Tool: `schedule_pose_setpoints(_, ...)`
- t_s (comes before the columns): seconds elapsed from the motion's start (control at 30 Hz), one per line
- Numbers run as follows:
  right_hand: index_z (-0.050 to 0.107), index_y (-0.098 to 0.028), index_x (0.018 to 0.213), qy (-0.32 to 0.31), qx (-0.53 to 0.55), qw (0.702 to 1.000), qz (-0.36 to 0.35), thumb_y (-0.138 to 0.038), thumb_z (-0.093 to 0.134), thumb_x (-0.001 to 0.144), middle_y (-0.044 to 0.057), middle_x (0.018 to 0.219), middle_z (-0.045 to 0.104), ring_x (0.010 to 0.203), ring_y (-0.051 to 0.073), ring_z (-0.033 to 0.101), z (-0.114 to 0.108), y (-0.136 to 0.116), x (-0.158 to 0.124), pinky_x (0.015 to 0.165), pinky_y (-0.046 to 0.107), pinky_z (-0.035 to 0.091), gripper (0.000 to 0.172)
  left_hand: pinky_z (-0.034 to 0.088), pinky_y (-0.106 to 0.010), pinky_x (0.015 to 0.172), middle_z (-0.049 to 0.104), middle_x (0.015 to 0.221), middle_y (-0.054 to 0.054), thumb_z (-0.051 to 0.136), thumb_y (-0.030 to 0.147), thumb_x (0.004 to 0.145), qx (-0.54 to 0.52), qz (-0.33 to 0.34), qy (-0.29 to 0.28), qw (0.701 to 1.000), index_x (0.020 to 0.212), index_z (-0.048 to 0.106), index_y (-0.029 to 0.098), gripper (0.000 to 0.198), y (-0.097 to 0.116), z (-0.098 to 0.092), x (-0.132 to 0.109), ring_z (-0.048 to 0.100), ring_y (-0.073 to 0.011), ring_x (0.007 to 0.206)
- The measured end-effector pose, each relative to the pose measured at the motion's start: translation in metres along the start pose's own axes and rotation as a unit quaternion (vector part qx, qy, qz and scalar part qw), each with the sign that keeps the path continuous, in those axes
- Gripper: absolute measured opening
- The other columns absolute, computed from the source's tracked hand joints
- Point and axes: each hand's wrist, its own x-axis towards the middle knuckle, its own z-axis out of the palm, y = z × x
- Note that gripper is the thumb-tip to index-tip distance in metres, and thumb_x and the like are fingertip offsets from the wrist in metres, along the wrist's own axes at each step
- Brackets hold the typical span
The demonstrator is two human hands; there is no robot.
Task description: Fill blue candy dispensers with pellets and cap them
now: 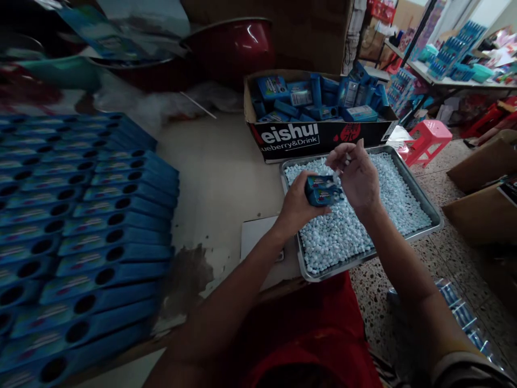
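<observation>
Left hand (pixel 298 207): closed around two small blue boxes (pixel 321 191), thumb on the near side and fingers on the far side, their ends facing right.
Right hand (pixel 359 175): half open, fingers curled, with a few white pellets among them, just beside the right ends of those boxes; how many it has cannot be told.
Metal tray (pixel 420 231): beneath both hands, at the right edge of the table (pixel 202 178), spread with more white pellets (pixel 399 194).
Open carton (pixel 283 140): just beyond the tray on the far side, filled with jumbled blue packs (pixel 301 94).
Rows of blue boxes (pixel 121 215): on the left, packed closely together, each with a dark round hole facing up.
Red basin (pixel 238 46): far side, behind the carton and to its left.
Pink stool (pixel 434 134): on the floor, far right, past the tray.
</observation>
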Motion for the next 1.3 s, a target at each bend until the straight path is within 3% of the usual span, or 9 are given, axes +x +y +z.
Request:
schedule_pose_setpoints(0.2,0.062,-0.037,0.137,0.016,-0.254,0.967,-0.023,-0.078,0.043,0.098,0.005,0.142,0.063,0.135,0.030,0.056,-0.069,0.029,-0.004,0.111,0.057,0.045,0.060,0.060,-0.043,0.093,0.073,0.109,-0.002,0.104,0.025,0.044,-0.256,-0.114,-0.036,0.959,0.112,0.054,0.025,0.085,-0.004,-0.001,0.003,0.073,-0.0280,0.105)
schedule_pose_setpoints(0.37,0.066,-0.026,0.132,-0.112,-0.568,0.816,-0.013,-0.058,0.065,0.095,0.016,0.139,0.061,0.131,0.037,0.055,-0.110,0.055,-0.055,0.110,0.060,0.047,0.049,0.064,-0.035,0.081,0.075,0.110,-0.003,0.104,0.020,0.047,-0.329,-0.135,-0.066,0.932,0.114,0.054,0.024,0.083,-0.012,-0.008,-0.011,0.076,-0.0261,0.100)
schedule_pose_setpoints(0.47,0.054,-0.023,0.150,-0.237,-0.654,0.717,-0.048,-0.060,0.071,0.093,0.021,0.161,0.044,0.147,0.043,0.040,-0.103,0.062,-0.074,0.118,0.063,0.039,0.070,0.065,-0.035,0.082,0.073,0.114,-0.003,0.104,0.022,0.052,-0.304,-0.088,-0.080,0.945,0.120,0.055,0.026,0.084,-0.021,-0.011,-0.021,0.075,-0.0257,0.102)
schedule_pose_setpoints(0.57,0.052,-0.022,0.153,-0.275,-0.682,0.675,-0.062,-0.054,0.072,0.093,0.022,0.161,0.042,0.142,0.042,0.042,-0.089,0.070,-0.061,0.114,0.060,0.042,0.071,0.063,-0.040,0.092,0.069,0.124,-0.005,0.107,0.025,0.049,-0.250,0.007,-0.095,0.964,0.122,0.058,0.028,0.087,-0.032,-0.014,-0.026,0.070,-0.0298,0.117)
schedule_pose_setpoints(0.67,0.065,-0.020,0.135,-0.264,-0.664,0.699,-0.034,-0.038,0.075,0.088,0.019,0.135,0.061,0.119,0.035,0.056,-0.081,0.078,-0.034,0.097,0.047,0.050,0.051,0.061,-0.045,0.100,0.064,0.138,-0.008,0.107,0.029,0.051,-0.231,0.085,-0.090,0.965,0.124,0.059,0.030,0.087,-0.041,-0.020,-0.027,0.060,-0.0347,0.135)
schedule_pose_setpoints(0.8,0.070,-0.021,0.094,-0.107,-0.476,0.869,0.080,-0.038,0.080,0.078,0.005,0.092,0.067,0.086,0.023,0.060,-0.080,0.084,-0.011,0.074,0.033,0.047,0.026,0.059,-0.047,0.105,0.061,0.141,-0.008,0.107,0.031,0.054,-0.227,0.097,-0.107,0.963,0.129,0.059,0.034,0.089,-0.049,-0.029,-0.026,0.059,-0.0352,0.137)
schedule_pose_setpoints(0.9,0.065,-0.022,0.084,0.021,-0.159,0.963,0.218,-0.052,0.083,0.074,0.000,0.080,0.063,0.069,0.015,0.054,-0.082,0.077,-0.003,0.055,0.025,0.038,0.037,0.055,-0.049,0.111,0.063,0.139,-0.008,0.107,0.033,0.055,-0.212,0.120,-0.113,0.963,0.131,0.059,0.034,0.090,-0.054,-0.031,-0.023,0.059,-0.0348,0.138)
schedule_pose_setpoints(1.03,0.065,-0.022,0.090,0.040,0.134,0.953,0.268,-0.062,0.084,0.074,0.000,0.078,0.063,0.057,0.010,0.046,-0.073,0.053,0.004,0.044,0.023,0.031,0.047,0.057,-0.048,0.107,0.065,0.135,-0.008,0.107,0.036,0.055,-0.180,0.138,-0.123,0.966,0.131,0.059,0.032,0.090,-0.056,-0.027,-0.014,0.063,-0.0342,0.133)
schedule_pose_setpoints(1.3,0.063,-0.026,0.092,0.036,0.231,0.959,0.163,-0.061,0.073,0.091,-0.001,0.080,0.061,0.063,0.011,0.053,-0.017,0.013,-0.002,0.051,0.025,0.046,0.037,0.062,-0.037,0.083,0.070,0.116,-0.004,0.106,0.036,0.053,-0.148,0.013,-0.132,0.980,0.124,0.054,0.027,0.088,-0.029,-0.024,-0.007,0.074,-0.0275,0.102)
